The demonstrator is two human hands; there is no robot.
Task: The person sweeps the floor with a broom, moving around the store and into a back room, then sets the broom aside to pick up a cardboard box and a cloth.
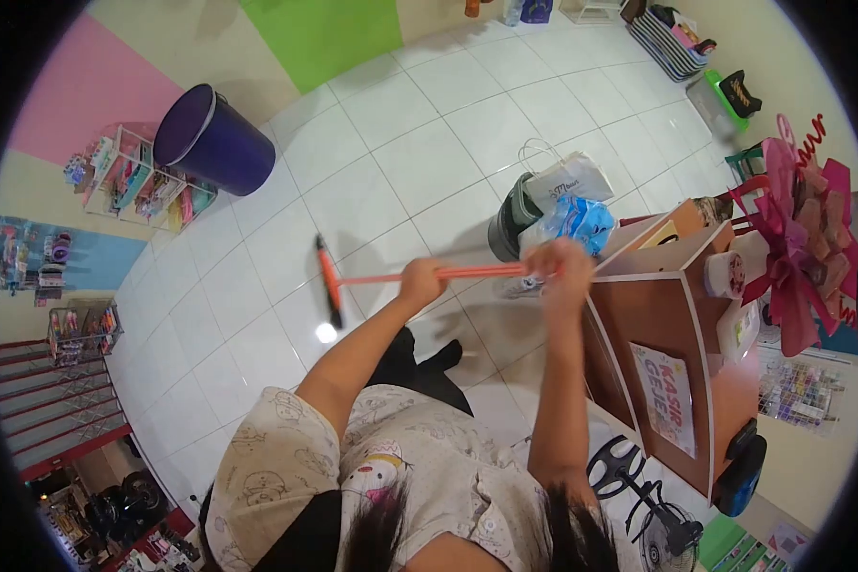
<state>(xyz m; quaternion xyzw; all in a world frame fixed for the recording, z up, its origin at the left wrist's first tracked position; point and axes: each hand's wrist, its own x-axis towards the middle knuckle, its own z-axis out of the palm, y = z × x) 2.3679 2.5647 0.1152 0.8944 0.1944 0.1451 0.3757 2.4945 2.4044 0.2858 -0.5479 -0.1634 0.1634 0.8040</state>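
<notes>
I hold a long orange handle (pixel 381 277) with both hands. My left hand (pixel 421 282) grips it near the middle. Gripping the end nearest me is my right hand (pixel 561 268). At the far end a black and orange floor-wiper head (pixel 330 282) rests on the white tiled floor (pixel 419 153). A bright reflection shines on the tile just beside the head. My legs in dark trousers (pixel 419 367) show below the handle.
A brown wooden counter (pixel 682 334) with a paper sign stands close at my right. Beyond the handle sit a dark bin (pixel 510 229), a white paper bag (pixel 572 176) and a blue plastic bag (pixel 582 219). A purple barrel (pixel 210 138) and goods racks (pixel 133 181) line the left wall. A black fan (pixel 639 486) lies low right.
</notes>
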